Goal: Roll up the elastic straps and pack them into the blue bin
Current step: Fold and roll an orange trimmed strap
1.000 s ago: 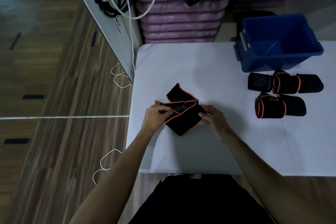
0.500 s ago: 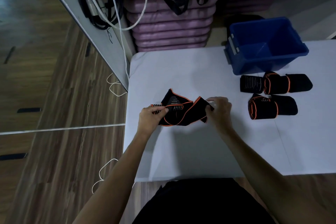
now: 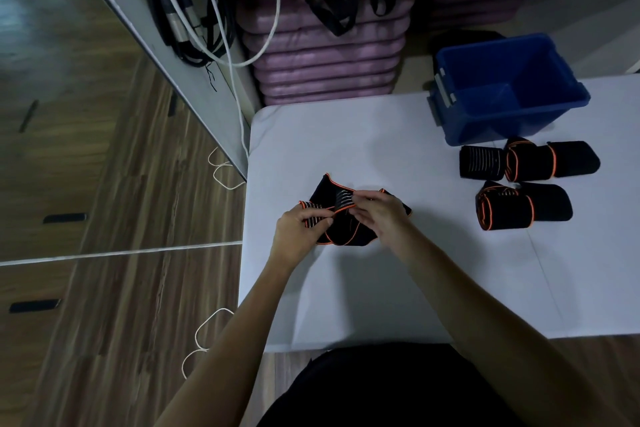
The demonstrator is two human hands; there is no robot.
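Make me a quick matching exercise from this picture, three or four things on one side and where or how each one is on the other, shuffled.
Things:
1. blue bin
2. loose strap
3. rolled straps
4. purple mats

States:
A. stacked behind the table
B. held by the left hand and right hand
C. lying on the table in front of the bin
D. standing at the table's far right, nothing visible inside

Pairs: 1-D, 2-B, 3-C, 4-A

You had dim, bluish light; soft shadows lay under the arms on the table (image 3: 450, 288), edges bowed, left floor perhaps motion-blurred.
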